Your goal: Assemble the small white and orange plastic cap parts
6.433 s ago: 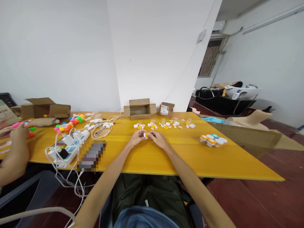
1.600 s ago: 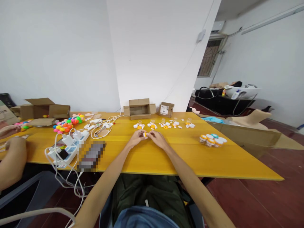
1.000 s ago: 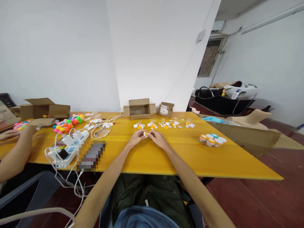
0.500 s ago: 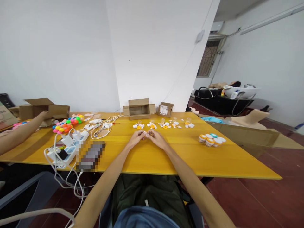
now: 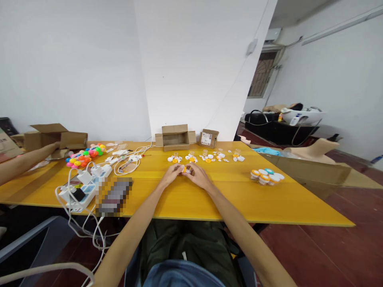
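Between my two hands, above the middle of the table, is a small jar with an orange and white lid [image 5: 184, 169]. My left hand [image 5: 171, 175] has its fingers closed at the lid end. On the other side, my right hand [image 5: 198, 175] curls its fingers round the clear part; its fingers hide some of it. Just beyond my hands lie orange rings [image 5: 208, 160], small white parts [image 5: 196, 159] and clear cups [image 5: 205, 152] in several small groups. To the right stands a cluster of lidded jars [image 5: 265, 177] with orange, white and teal tops.
Two cardboard boxes [image 5: 175, 138] [image 5: 208, 138] stand against the wall. At left are a power strip [image 5: 89, 189] with white cables, a blurred-out phone [image 5: 115, 196] and colourful balls [image 5: 85, 157]. Another person's arm [image 5: 28, 163] reaches toward an open carton [image 5: 49, 137].
The jar between my hands now shows its orange edge and clear part; my right hand has opened out around it slightly. At far left, the other person's arm has shifted, and colourful balls there are gone.
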A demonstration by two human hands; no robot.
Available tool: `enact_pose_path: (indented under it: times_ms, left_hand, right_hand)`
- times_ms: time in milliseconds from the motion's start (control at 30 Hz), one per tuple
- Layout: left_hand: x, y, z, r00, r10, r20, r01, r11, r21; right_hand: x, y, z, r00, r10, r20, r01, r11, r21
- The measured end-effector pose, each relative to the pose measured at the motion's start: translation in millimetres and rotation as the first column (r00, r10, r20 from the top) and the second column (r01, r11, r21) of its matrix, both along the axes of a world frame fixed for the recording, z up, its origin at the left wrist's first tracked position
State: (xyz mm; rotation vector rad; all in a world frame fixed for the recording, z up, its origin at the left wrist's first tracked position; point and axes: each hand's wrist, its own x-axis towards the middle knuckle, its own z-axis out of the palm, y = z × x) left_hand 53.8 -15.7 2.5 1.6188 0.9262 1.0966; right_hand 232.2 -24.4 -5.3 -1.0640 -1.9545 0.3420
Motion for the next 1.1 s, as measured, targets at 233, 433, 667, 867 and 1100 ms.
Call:
enact_pose_path:
  times_ms: [233,433,667,867,1100]
  left_hand:
    - [-0.5,0.5,0.4,1.0,0.006,-0.018,-0.006,0.999,0.04]
    - [-1.6,-2.1,3.2,0.999,-0.041,0.023,0.04,0.998,0.048]
    - [-4.1,-1.4,3.1,0.995,-0.079,0.069,0.078,0.997,0.008]
    - [-2.8,0.7,1.7,0.995,-0.015,0.096,0.018,1.0,-0.023]
    - [-2.3,5.7,-6.7,0.998,0.066,0.024,-0.066,0.998,-0.009]
  right_hand:
    - [1.0,2.0,-3.9,1.0,-0.004,0.017,0.003,0.999,0.05]
    - [1.7,3.7,-4.2,1.0,-0.006,0.018,0.005,1.0,0.019]
    - [1.9,4.2,-2.9,1.0,-0.011,0.012,0.011,1.0,-0.005]
    - [1.4,3.6,-3.0,1.0,-0.002,-0.005,0.002,1.0,0.02]
    - [2.0,3.5,-4.1,1.0,-0.001,-0.005,0.001,0.999,0.043]
